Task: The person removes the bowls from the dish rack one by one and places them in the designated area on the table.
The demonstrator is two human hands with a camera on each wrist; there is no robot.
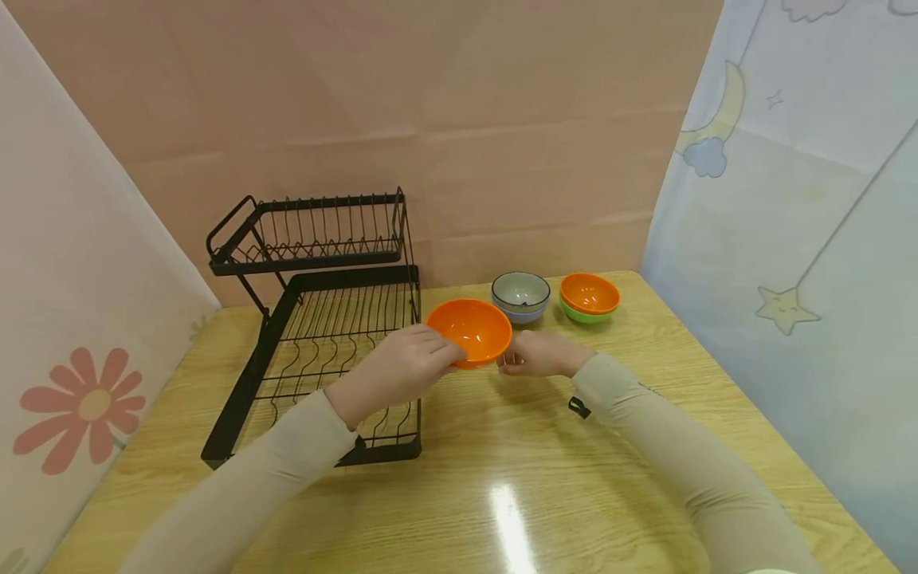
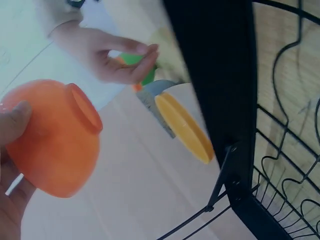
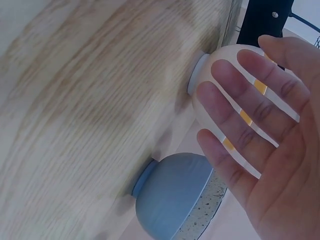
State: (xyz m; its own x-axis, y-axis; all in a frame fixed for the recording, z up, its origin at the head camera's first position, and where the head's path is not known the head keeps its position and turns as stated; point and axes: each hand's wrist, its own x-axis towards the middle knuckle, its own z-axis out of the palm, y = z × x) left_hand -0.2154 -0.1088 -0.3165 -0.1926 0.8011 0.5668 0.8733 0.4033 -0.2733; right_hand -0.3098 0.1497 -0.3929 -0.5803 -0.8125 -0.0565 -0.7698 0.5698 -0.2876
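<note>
My left hand grips an orange bowl by its near left side and holds it raised beside the dish rack. In the left wrist view the bowl is tipped, its foot ring showing. My right hand is just right of that bowl, holding nothing. Its fingers are spread loosely in the right wrist view, overlapping a white bowl on the table. That bowl has a yellow band at its top and is hidden behind the orange bowl in the head view.
The black two-tier dish rack stands on the left of the wooden table. At the back, a grey speckled bowl sits in a bluish one, and another orange bowl in a green one. Cloth walls surround the table.
</note>
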